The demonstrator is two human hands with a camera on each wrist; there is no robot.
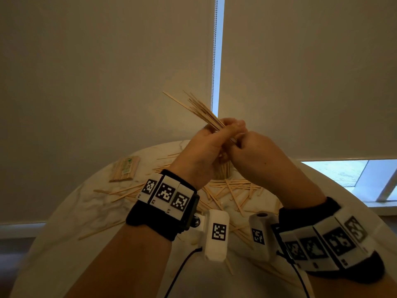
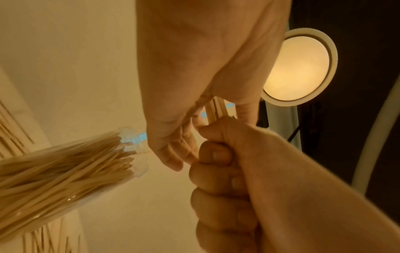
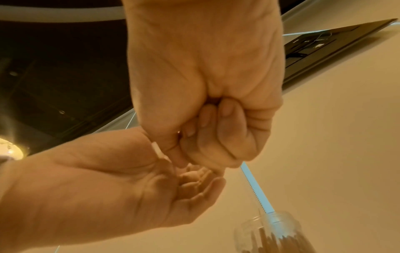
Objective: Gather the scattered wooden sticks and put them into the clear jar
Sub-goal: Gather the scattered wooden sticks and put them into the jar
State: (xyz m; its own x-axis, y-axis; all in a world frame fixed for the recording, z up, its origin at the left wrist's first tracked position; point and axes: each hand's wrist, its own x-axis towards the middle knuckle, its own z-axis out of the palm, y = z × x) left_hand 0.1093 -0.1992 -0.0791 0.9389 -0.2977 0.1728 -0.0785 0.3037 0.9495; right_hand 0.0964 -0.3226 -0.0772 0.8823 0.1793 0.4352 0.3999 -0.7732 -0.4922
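Head view: left hand (image 1: 204, 145) grips a bundle of sticks (image 1: 199, 110) above the table (image 1: 64, 211), right hand (image 1: 253, 151) apparently pinching their lower ends. Left wrist: clear jar (image 2: 65, 171) already stick-filled. Right wrist: right fingers (image 3: 216, 137) curled tight

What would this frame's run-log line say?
left hand: grips wooden stick bundle | right hand: pinches bundle | clear jar: part-filled
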